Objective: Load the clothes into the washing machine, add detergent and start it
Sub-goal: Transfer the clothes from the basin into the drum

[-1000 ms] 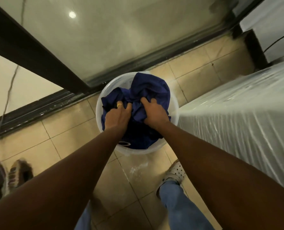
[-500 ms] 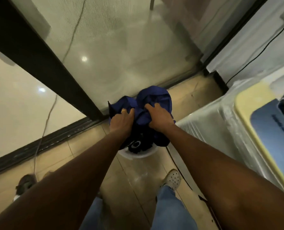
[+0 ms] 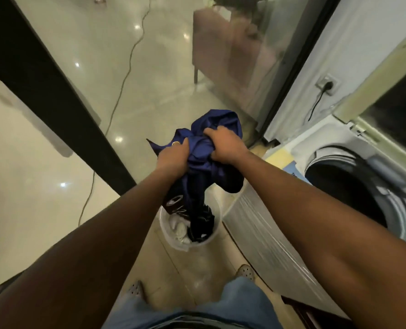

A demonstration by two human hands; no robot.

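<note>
With left hand [image 3: 173,156] and right hand [image 3: 223,146] both bunched tight on the blue clothes [image 3: 205,166] above the bucket [image 3: 171,239], I'd lift till the tail clears, then swing to the washer drum [image 3: 339,193] at 3 o'clock.

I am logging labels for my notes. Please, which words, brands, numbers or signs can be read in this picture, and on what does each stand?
No text can be read here.
White print on the dark cloth hanging over the bucket: shapes only, unreadable.
Small mark on the blue panel of the washing machine: too blurred.
Blue garment gripped by the left hand and right hand: no writing shows.
</note>
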